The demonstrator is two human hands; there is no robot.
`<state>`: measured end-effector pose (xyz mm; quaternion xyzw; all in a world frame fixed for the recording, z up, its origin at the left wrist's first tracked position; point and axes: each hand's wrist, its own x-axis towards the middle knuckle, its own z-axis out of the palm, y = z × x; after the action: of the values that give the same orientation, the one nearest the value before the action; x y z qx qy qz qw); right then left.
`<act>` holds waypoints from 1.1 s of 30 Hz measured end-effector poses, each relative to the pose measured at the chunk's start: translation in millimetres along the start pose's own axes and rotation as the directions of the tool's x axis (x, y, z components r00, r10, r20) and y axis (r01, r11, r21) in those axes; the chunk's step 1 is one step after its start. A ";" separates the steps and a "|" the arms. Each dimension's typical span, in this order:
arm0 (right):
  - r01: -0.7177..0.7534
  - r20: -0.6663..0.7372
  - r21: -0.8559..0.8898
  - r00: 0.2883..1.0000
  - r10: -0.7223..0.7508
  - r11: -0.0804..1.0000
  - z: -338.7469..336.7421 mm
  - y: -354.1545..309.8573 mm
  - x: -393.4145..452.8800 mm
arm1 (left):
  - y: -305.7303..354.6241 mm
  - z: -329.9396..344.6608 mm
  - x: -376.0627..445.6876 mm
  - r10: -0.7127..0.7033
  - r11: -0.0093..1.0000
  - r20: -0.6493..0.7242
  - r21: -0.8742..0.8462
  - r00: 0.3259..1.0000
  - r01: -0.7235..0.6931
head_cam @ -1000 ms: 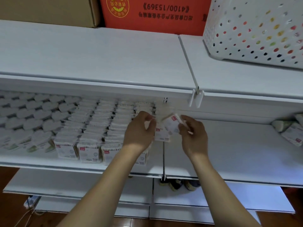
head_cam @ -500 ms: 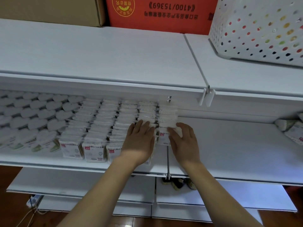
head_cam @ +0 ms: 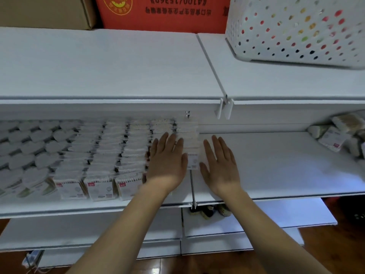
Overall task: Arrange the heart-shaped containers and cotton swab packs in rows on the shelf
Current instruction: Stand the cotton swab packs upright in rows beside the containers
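Rows of white heart-shaped containers (head_cam: 29, 151) fill the left of the middle shelf (head_cam: 276, 175). Beside them stand rows of clear cotton swab packs (head_cam: 110, 155) with white labels. The rightmost row of packs (head_cam: 190, 143) runs between my two hands. My left hand (head_cam: 167, 161) lies flat with straight fingers on the packs just left of that row. My right hand (head_cam: 221, 165) is flat and spread just right of the row, over the bare shelf. Neither hand holds anything.
A loose pile of swab packs (head_cam: 339, 135) lies at the shelf's far right. On the top shelf stand a white perforated basket (head_cam: 296, 30), a red carton (head_cam: 164, 12) and a brown carton (head_cam: 43, 10). Lower shelves and shoes (head_cam: 209, 211) show below.
A second ago both hands held a swab pack at the right row. The pack now stands in that row, and both hands have flattened and spread apart beside it.
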<state>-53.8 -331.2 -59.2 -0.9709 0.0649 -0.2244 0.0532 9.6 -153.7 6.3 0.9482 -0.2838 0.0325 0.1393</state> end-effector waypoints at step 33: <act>-0.725 0.126 -0.179 0.654 0.746 0.665 -138.6 504.9 -131.5 | 517.8 171.4 116.4 0.342 0.926 0.096 -0.201 0.935 -0.318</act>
<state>-283.9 -819.5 -58.5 -0.8790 0.4600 -0.0868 0.0904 -179.3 -678.1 -14.5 0.8700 -0.4498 -0.0322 0.1992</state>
